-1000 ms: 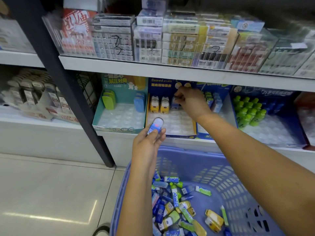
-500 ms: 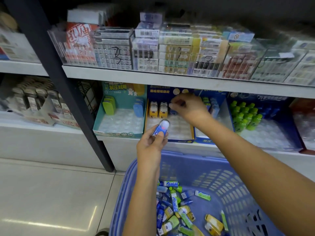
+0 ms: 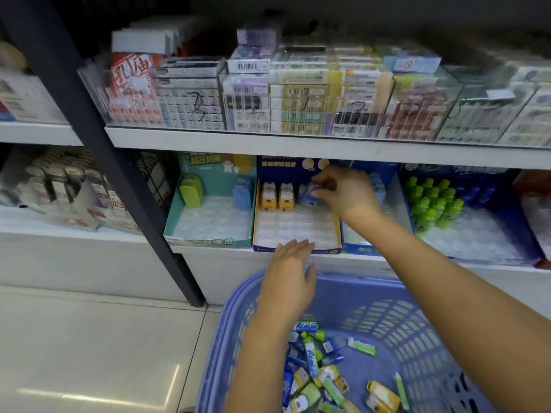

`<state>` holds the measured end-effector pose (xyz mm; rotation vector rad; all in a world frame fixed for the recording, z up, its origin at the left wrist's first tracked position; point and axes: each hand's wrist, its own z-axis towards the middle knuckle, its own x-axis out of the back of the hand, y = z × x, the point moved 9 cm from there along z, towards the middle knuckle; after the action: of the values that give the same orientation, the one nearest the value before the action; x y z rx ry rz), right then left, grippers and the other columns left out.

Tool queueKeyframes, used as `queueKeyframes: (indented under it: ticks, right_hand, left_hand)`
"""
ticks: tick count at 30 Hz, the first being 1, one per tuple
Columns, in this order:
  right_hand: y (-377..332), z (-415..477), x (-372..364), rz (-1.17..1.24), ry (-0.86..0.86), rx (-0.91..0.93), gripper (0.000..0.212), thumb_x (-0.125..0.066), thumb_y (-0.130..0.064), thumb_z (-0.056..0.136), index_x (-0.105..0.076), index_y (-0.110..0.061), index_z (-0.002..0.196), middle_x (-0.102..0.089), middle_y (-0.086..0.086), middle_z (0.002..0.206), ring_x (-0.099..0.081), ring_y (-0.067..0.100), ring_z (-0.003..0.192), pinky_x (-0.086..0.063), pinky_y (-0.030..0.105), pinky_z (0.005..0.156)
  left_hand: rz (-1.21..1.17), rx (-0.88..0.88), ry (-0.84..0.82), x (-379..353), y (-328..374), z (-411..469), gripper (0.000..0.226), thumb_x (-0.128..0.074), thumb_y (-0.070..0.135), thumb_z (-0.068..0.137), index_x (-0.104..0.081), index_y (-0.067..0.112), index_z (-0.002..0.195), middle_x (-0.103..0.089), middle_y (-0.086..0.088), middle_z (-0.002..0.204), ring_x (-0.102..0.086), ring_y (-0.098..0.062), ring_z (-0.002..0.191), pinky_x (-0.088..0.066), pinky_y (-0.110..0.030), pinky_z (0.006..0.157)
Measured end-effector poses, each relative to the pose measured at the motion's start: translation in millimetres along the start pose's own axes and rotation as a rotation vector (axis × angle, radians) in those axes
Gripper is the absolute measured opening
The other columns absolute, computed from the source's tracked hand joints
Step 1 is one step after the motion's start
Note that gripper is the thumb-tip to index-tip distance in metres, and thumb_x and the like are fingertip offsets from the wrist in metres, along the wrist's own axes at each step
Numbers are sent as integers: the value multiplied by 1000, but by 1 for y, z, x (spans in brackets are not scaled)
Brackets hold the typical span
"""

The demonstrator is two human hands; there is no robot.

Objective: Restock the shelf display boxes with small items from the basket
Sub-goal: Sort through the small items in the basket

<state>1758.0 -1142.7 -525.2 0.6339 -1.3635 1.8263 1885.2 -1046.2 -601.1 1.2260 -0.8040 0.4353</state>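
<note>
Right hand (image 3: pixel 346 192) pinches a small blue item (image 3: pixel 307 194) inside the dark-blue cardboard display box (image 3: pixel 298 249), left hand (image 3: pixel 293 272) straight-fingered, empty, above the lavender plastic basket (image 3: pixel 417 323).

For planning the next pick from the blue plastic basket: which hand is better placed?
The left hand: it is open, holds nothing and hovers above the blue plastic basket. The right hand pinches a small blue item inside the dark-blue display box.
</note>
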Motion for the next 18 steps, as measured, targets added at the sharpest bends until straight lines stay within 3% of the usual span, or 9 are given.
queueKeyframes:
  ticks: [3,9,18]
  right_hand:
    - [-2,8,-20,-118,-67,75,25,-71,-15,81,-68,-12,105,-71,5,104,-64,21,96,-41,19,77]
    - [-6,17,-35,-170,-136,137,26,-72,-15,79,-70,-11,105,-67,9,110,-62,25,100,-42,23,80]
    - [-9,13,-37,-302,-280,77,30,-58,-16,91,-64,-13,120,-55,14,128,-52,30,115,-39,26,88]
  left_hand:
    - [0,-24,6,2,-1,2,46,-49,22,97,-42,18,142,-39,2,149,-26,-12,142,0,-15,113]
    - [3,-38,-17,0,-2,4,48,-50,22,96,-40,17,143,-38,2,150,-27,-12,140,0,-16,114]
    - [-18,-16,-62,0,-2,0,46,-50,20,97,-43,15,142,-39,0,149,-27,-13,141,-6,-20,116]
